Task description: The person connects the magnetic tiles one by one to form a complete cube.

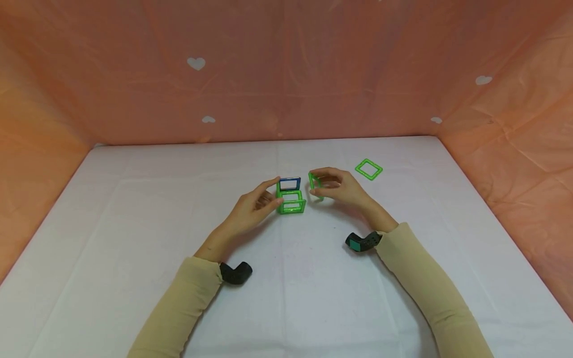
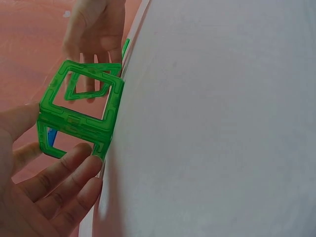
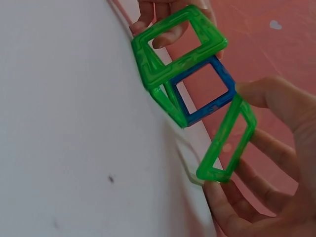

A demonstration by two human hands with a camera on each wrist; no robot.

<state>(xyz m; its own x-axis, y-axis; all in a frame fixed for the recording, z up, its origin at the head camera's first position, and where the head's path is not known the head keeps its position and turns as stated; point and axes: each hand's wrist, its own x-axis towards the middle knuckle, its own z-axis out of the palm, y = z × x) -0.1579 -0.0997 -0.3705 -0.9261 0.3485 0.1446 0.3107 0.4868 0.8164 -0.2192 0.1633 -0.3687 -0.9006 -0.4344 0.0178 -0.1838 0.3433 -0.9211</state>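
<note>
My left hand [image 1: 250,209] holds a box-like assembly of magnetic tiles by its left side, thumb and index finger spread along its edges. Most of its square frames are green, such as the front tile [image 1: 293,211]; a blue tile [image 3: 217,107] stands upright at the back. Just right of the assembly, my right hand [image 1: 337,186] pinches a separate green square tile [image 3: 217,138] between thumb and fingers. In the head view a small gap parts this tile from the assembly; the side facing it has no tile.
Another green square tile [image 1: 377,175] lies flat on the white tabletop [image 1: 313,298], beyond the right hand. Orange cloth [image 1: 286,74] with pale hearts hangs behind and at both sides. Dark cameras [image 1: 236,273] are worn at both wrists.
</note>
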